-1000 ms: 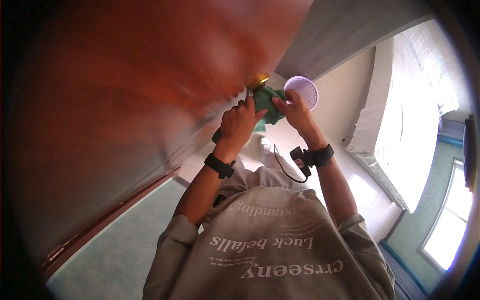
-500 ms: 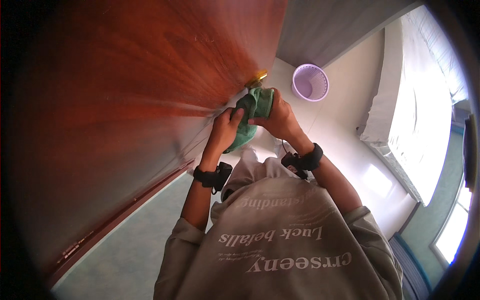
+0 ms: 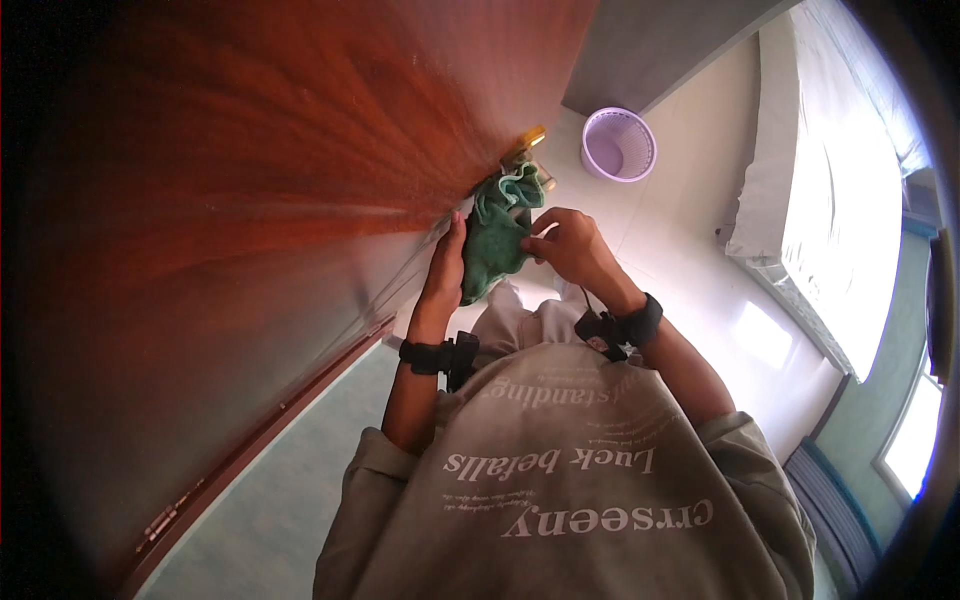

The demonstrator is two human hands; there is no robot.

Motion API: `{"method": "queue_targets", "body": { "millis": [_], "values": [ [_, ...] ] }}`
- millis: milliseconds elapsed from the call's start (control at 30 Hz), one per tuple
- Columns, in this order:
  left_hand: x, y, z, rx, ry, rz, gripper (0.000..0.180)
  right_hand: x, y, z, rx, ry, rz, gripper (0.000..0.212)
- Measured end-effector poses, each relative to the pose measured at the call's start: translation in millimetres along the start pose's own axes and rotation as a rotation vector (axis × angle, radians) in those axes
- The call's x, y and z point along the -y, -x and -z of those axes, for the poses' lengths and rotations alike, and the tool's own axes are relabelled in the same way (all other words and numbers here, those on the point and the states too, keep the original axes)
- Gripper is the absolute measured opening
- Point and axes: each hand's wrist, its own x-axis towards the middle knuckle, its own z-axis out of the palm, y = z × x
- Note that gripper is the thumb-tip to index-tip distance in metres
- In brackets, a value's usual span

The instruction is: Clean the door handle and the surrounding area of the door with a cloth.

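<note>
A green cloth (image 3: 492,245) hangs in loose folds at the gold-coloured door handle (image 3: 528,142); its upper part covers some of the handle. My left hand (image 3: 445,268) lies along the cloth's left side, edge-on, with the visible fingers straight, not curled round it. At the cloth's right edge my right hand (image 3: 575,250) is closed, thumb and forefinger pinching the fabric. Behind the cloth stands the glossy red-brown wooden door (image 3: 300,150). What lies under the folds is hidden.
On the pale floor beyond the handle stands a purple plastic basket (image 3: 620,146). A grey panel (image 3: 660,50) rises behind it. To the right is a bed or platform with a white cover (image 3: 810,200). Black straps with small devices (image 3: 632,322) circle both my wrists.
My right hand has come away from the handle, down and right, to the cloth's edge. My left thumb no longer lies over the cloth. More of the handle and cloth shows.
</note>
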Motion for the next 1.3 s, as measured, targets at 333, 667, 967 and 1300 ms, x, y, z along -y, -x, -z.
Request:
{"method": "queue_targets", "body": {
  "millis": [333, 667, 967, 1300],
  "values": [
    [-7.6, 31.4, 18.6, 0.073, -0.846, -0.421, 0.043, 55.2, 40.0, 0.6, 0.339, -0.088, 0.249, 0.02],
    [-58.2, 120.1, 16.2, -0.28, -0.032, -0.333, 0.02, 104.0, 64.1, -53.0, 0.673, -0.46, 0.716, 0.021],
    [-43.9, 151.0, 112.1, 0.079, -0.609, -0.179, 0.044, 108.3, 61.5, -19.4, 0.636, -0.572, 0.369, 0.017],
    [-115.6, 247.3, 99.7, 0.226, -0.7, -0.391, 0.044, 101.0, 71.2, -38.6, 0.633, -0.375, 0.549, 0.011]
  ]
}}
